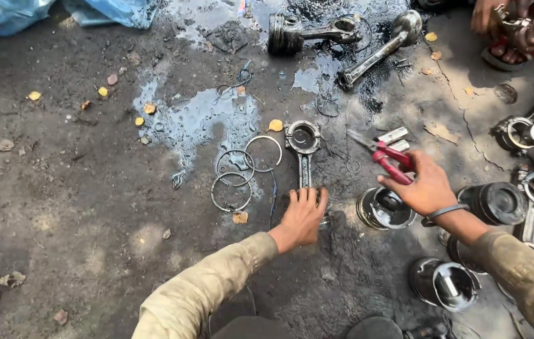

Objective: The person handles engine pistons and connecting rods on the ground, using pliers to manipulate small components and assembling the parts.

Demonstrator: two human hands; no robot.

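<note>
While your left hand (302, 216) rests flat on the foot of the connecting rod (304, 150) lying on the oily ground (78, 188), your right hand (422, 187) grips red-handled pliers (385, 156). Three rings (242, 171) lie loose beside the rod; several pistons (385, 208) remain unsorted.

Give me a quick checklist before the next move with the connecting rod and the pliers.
1. Left hand on the connecting rod: ok, fingers rest on its lower end; a closed grip cannot be told.
2. Right hand holding the red-handled pliers: ok, jaws point toward the rod, apart from it.
3. Rod lying flat on the ground: ok, ring end away from the person.
4. Loose piston rings clear of the rod: ok, left of it, not touching.
5. Open piston near the right wrist: cannot tell if touching.
6. Oily wet patch around the work: not ok, slippery ground.
</note>
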